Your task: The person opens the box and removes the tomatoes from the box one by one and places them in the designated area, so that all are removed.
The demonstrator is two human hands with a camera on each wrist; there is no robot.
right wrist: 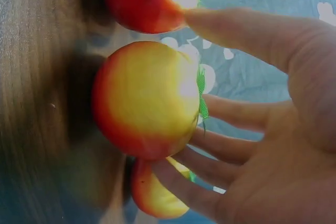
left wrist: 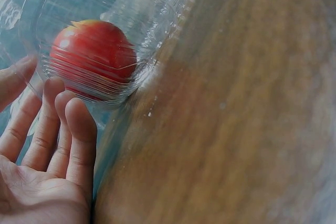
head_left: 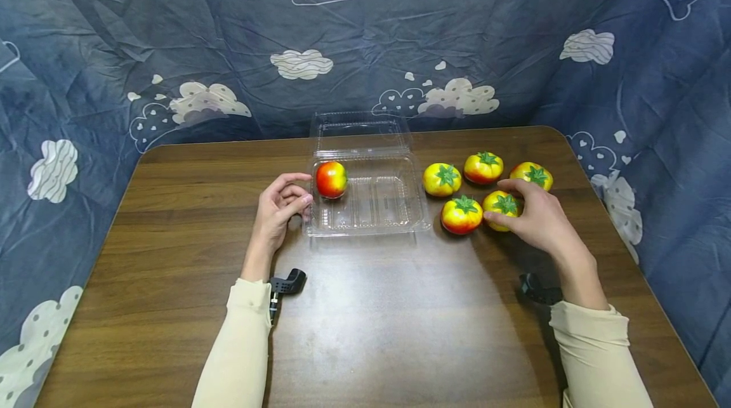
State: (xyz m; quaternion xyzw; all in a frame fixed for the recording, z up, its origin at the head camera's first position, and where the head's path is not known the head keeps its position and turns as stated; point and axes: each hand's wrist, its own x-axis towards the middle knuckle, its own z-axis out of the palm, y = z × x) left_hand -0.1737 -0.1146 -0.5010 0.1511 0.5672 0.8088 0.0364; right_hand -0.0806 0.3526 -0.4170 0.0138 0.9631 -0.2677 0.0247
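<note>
A clear plastic clamshell container (head_left: 371,230) lies with its lid raised at the back. One red-and-yellow tomato (head_left: 332,179) sits in its left end. My left hand (head_left: 280,208) pinches the container's left rim, thumb and fingertips close to that tomato. On the right, my right hand (head_left: 539,214) reaches over a yellow-red tomato (right wrist: 144,100) with a green leafy top. Its thumb and fingers are spread about this tomato; the right wrist view shows the thumb apart from it and the other fingers behind it.
More tomatoes stand around the right hand: one in front (head_left: 461,215), one beside the container (head_left: 442,179), and two farther back (head_left: 483,167), (head_left: 531,174). A cloud-patterned blue cloth (head_left: 342,33) hangs behind the brown wooden table (head_left: 365,332).
</note>
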